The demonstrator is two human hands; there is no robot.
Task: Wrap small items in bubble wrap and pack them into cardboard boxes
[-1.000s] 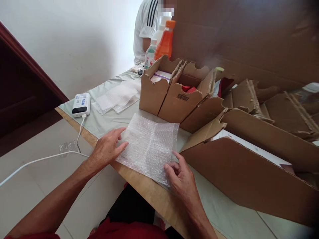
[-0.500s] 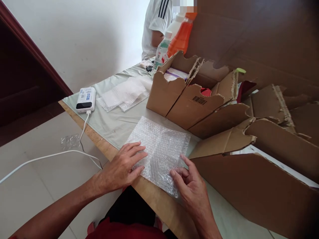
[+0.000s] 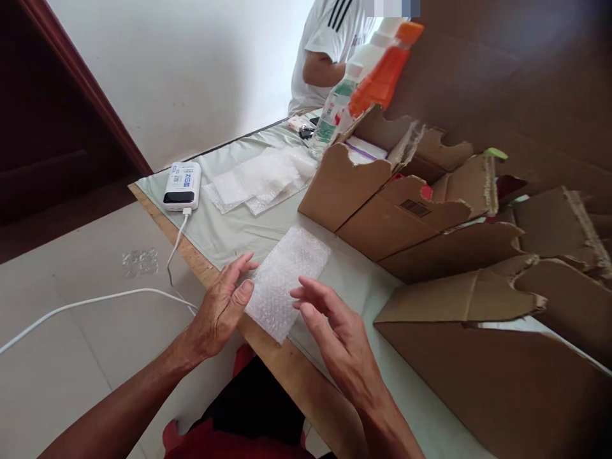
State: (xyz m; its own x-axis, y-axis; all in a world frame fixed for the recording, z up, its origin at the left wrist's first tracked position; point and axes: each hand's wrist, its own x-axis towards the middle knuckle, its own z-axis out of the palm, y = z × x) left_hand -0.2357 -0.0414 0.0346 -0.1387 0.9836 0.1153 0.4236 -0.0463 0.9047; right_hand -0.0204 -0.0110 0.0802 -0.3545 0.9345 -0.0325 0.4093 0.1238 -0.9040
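Note:
A folded sheet of bubble wrap (image 3: 282,274) lies flat on the cloth-covered table, its lower corner reaching over the bare wooden edge. At its left side is my left hand (image 3: 224,303), open with the fingers extended and the thumb apart. My right hand (image 3: 335,331) is open over the right side of the sheet, fingers slightly bent and nothing held. Whether the right fingertips touch the wrap I cannot tell. Further back on the cloth rests a stack of bubble wrap pieces (image 3: 261,178).
A white power bank (image 3: 182,186) with a cable stands near the left edge. Cut cardboard boxes (image 3: 349,191) line the right side. Behind them are a clear bottle (image 3: 332,108) and an orange bottle (image 3: 380,80). A person in a white shirt (image 3: 318,38) is at the far end.
The bubble wrap has been folded over from the right, so it is now about half as wide. My right hand has let go of its edge and moved left; my left hand has turned thumb-up.

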